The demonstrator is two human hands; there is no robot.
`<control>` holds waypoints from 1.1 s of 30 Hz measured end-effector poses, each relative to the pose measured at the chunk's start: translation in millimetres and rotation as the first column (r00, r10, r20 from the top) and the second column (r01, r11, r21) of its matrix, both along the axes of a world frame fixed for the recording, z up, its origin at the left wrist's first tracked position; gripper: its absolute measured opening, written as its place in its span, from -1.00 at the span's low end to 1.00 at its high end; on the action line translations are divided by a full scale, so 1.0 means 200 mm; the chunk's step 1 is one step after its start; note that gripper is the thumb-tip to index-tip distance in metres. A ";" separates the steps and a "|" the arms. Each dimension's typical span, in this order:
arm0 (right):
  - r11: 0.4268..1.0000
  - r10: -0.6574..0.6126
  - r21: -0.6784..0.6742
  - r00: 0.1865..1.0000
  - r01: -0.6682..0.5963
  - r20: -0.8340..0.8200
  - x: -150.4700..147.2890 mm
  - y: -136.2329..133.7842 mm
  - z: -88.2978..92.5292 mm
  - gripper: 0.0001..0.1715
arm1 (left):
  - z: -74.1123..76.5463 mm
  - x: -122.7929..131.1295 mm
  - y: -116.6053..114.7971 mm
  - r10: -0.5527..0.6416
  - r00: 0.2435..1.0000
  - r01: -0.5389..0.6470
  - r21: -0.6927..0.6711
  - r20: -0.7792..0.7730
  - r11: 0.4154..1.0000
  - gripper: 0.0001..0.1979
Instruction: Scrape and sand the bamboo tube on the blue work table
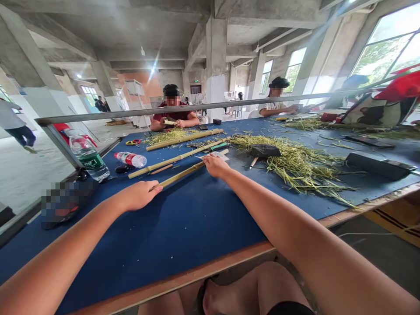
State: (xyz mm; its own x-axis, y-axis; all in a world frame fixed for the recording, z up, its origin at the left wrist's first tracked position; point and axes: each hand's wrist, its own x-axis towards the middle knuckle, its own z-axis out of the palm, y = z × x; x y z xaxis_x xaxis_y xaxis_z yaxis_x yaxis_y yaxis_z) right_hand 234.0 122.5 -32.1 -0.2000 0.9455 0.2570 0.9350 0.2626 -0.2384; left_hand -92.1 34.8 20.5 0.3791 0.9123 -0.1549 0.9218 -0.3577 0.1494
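Note:
My left hand (139, 195) is closed around the near end of a thin bamboo stick (182, 173) that lies slanted across the blue table (183, 227). My right hand (215, 166) grips the same stick further along, near its far end, where a pale strip or blade (220, 154) sticks out past the fingers. Two longer bamboo poles (179, 157) (184, 139) lie parallel just beyond the stick.
A heap of green bamboo shavings (295, 164) lies to the right, with a black tool (265, 151) on it. Two water bottles (130, 159) (88, 156) are at the left. Two people sit at the table's far side. A metal rail (197, 106) spans overhead.

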 end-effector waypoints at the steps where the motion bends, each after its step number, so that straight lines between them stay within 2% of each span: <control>1: 0.999 0.038 0.009 0.999 -0.038 0.002 -0.03 -0.01 -0.01 -0.42 | 0.00 0.00 0.00 0.014 1.000 -0.014 0.007 -0.018 1.000 -0.46; 4: 0.976 0.212 0.061 0.977 -0.211 -0.011 -0.11 -0.04 -0.03 -0.41 | -0.01 -0.01 0.01 0.036 0.998 -0.035 0.021 -0.056 0.999 -0.43; 6: 0.961 0.269 0.074 0.963 -0.267 -0.021 -0.10 -0.04 -0.03 -0.41 | -0.02 -0.01 0.01 0.028 0.998 -0.026 0.025 -0.052 0.999 -0.45; 8: 0.979 0.199 0.060 0.980 -0.197 -0.028 -0.05 0.00 -0.02 -0.42 | -0.01 -0.01 0.01 0.016 1.000 -0.015 0.033 -0.023 0.999 -0.47; 10: 0.998 0.048 0.034 0.997 -0.046 -0.055 0.03 0.04 -0.02 -0.42 | -0.01 -0.01 0.00 0.005 1.000 -0.006 0.029 0.008 1.000 -0.50; 12: 0.997 -0.075 0.015 0.993 0.076 -0.090 0.08 0.06 -0.01 -0.41 | 0.00 -0.01 0.00 -0.009 1.000 0.008 0.014 0.030 1.000 -0.52; 13: 0.995 -0.094 0.012 0.991 0.096 -0.094 0.08 0.05 -0.01 -0.41 | 0.00 -0.01 0.00 -0.014 0.999 0.014 0.007 0.036 1.000 -0.52; 14: 0.997 -0.078 0.018 0.993 0.080 -0.088 0.06 0.04 -0.02 -0.41 | 0.00 -0.01 0.00 -0.021 0.999 0.021 0.002 0.043 1.000 -0.52; 16: 0.998 0.043 0.051 0.997 -0.040 -0.058 -0.03 -0.01 -0.02 -0.42 | 0.00 -0.01 0.01 -0.030 0.998 0.030 0.000 0.055 1.000 -0.51; 19: 0.960 0.268 0.090 0.963 -0.264 -0.032 -0.16 -0.09 -0.01 -0.41 | -0.01 -0.03 0.04 -0.028 0.998 0.028 0.000 0.053 1.000 -0.46; 21: 0.941 0.329 0.087 0.944 -0.326 -0.020 -0.18 -0.10 0.00 -0.42 | -0.02 -0.04 0.05 -0.020 0.999 0.020 -0.001 0.046 1.000 -0.42; 23: 0.958 0.282 0.062 0.959 -0.282 -0.003 -0.12 -0.08 0.01 -0.44 | -0.03 -0.05 0.06 -0.015 0.999 0.015 -0.003 0.049 1.000 -0.41; 26: 1.000 0.011 0.012 1.000 -0.011 -0.006 0.04 -0.01 0.02 -0.43 | -0.03 -0.06 0.05 -0.018 0.998 0.018 -0.006 0.060 1.000 -0.41; 28: 0.988 -0.156 -0.010 0.988 0.156 -0.016 0.11 0.02 0.01 -0.42 | -0.03 -0.06 0.05 -0.024 0.997 0.025 -0.008 0.072 1.000 -0.41; 29: 0.983 -0.183 -0.007 0.983 0.183 -0.013 0.11 0.02 0.01 -0.43 | -0.03 -0.06 0.05 -0.026 0.997 0.027 -0.009 0.077 1.000 -0.41; 31: 0.994 -0.108 0.015 0.994 0.108 0.005 0.05 0.00 -0.01 -0.44 | -0.03 -0.05 0.05 -0.027 0.996 0.028 -0.013 0.085 1.000 -0.41; 33: 0.996 0.080 0.049 0.997 -0.080 0.017 -0.06 -0.03 -0.03 -0.44 | -0.03 -0.05 0.06 -0.031 0.996 0.033 -0.015 0.078 0.999 -0.41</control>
